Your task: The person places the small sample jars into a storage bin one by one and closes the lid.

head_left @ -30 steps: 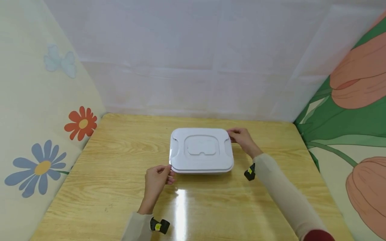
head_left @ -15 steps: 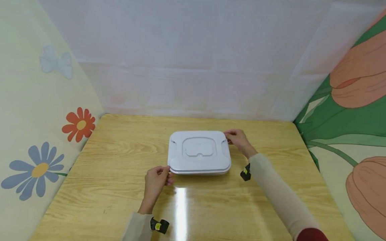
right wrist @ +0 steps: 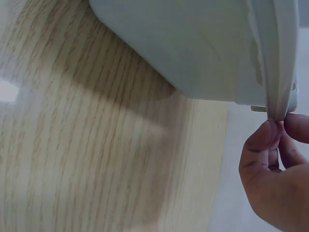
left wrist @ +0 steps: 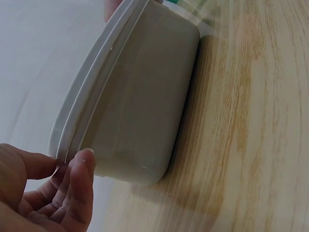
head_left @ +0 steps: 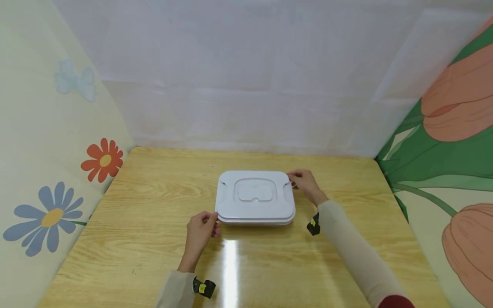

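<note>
A white lidded box (head_left: pixel 255 209) stands on the wooden table, its lid (head_left: pixel 254 179) facing up with a raised rounded panel in the middle. At the box's near left corner, my left hand (head_left: pixel 201 229) pinches the rim between thumb and fingers; the left wrist view shows the fingertips (left wrist: pixel 86 157) against the rim's edge. Diagonally across, at the far right corner, my right hand (head_left: pixel 306 183) pinches the rim, thumb and finger meeting at its edge in the right wrist view. The lid lies along the rim of the box body (left wrist: pixel 145 92). What is inside is hidden.
The wooden table (head_left: pixel 154 188) extends around the box on all sides. A white cloth backdrop (head_left: pixel 239 85) rises behind it. Flower-printed panels (head_left: pixel 31 128) flank the left and right sides. A bright light reflection crosses the tabletop in front.
The box's far edge and my right hand have come slightly nearer. My left hand stays almost in place. Both hands keep their hold on the rim.
</note>
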Tool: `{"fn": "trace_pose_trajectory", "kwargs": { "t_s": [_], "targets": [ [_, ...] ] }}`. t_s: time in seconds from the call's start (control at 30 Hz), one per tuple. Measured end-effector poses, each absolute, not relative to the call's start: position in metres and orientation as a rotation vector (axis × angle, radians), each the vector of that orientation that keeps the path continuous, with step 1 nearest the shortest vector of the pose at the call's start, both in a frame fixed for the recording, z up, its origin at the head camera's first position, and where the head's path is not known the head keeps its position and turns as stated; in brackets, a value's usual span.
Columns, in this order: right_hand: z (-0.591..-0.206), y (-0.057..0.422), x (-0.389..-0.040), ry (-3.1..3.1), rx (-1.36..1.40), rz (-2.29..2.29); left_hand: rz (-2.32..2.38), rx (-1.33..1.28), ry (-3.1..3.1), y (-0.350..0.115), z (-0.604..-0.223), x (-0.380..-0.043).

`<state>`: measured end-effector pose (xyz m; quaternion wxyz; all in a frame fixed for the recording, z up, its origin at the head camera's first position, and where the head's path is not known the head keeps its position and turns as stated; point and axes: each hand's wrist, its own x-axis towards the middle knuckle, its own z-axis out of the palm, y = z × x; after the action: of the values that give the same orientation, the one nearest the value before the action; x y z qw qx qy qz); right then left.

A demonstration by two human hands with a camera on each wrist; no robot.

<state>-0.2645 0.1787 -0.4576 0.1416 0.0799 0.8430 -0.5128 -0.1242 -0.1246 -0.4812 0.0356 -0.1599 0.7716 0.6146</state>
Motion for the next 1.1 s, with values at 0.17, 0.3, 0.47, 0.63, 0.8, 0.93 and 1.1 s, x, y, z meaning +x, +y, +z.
{"fn": "trace_pose_trajectory", "kwargs": {
  "t_s": [0.17,0.3,0.47,0.63,0.8,0.93,1.1],
  "targets": [
    [-0.460,0.179,-0.263,2.441,0.210,-1.498,1.885,-0.466,2.380,-0.125,-0.484,-0.126],
    [-0.464,0.179,-0.262,2.459,0.207,-1.497,1.876,-0.455,2.373,-0.126,-0.488,-0.127],
    [-0.468,0.180,-0.261,2.463,0.232,-1.498,1.885,-0.417,2.369,-0.126,-0.492,-0.127],
    [-0.469,0.179,-0.261,2.450,0.238,-1.523,1.896,-0.402,2.369,-0.127,-0.495,-0.129],
    [-0.470,0.178,-0.260,2.447,0.260,-1.521,1.896,-0.397,2.368,-0.128,-0.497,-0.128],
    [-0.472,0.178,-0.260,2.435,0.284,-1.531,1.886,-0.383,2.377,-0.129,-0.497,-0.128],
    [-0.471,0.178,-0.261,2.422,0.297,-1.550,1.835,-0.358,2.400,-0.133,-0.495,-0.129]
  ]
}}
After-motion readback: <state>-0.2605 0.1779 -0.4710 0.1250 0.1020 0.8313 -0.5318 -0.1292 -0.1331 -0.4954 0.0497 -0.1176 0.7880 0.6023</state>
